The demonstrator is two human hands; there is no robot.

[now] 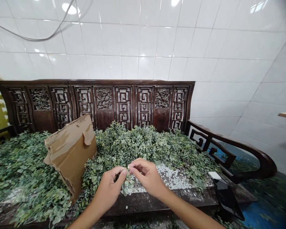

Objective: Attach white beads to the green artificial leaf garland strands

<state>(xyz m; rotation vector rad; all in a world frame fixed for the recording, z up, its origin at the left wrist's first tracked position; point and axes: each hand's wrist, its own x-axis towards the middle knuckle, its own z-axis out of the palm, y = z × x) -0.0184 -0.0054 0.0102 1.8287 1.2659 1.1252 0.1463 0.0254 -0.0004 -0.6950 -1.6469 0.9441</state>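
Fingertips of the left hand (109,187) and right hand (146,176) are pinching together on one small leafy sprig (126,184) at the near middle of the carved bench (97,101); heaps of greenery (26,171) are lying left and far, seemingly much unsorted, white bits (171,178) spreading right

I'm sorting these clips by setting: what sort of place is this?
Probably a small home workshop for artificial plants: a carved wooden bench heaped with green sprigs, white-tiled walls, and both hands pinching one sprig.
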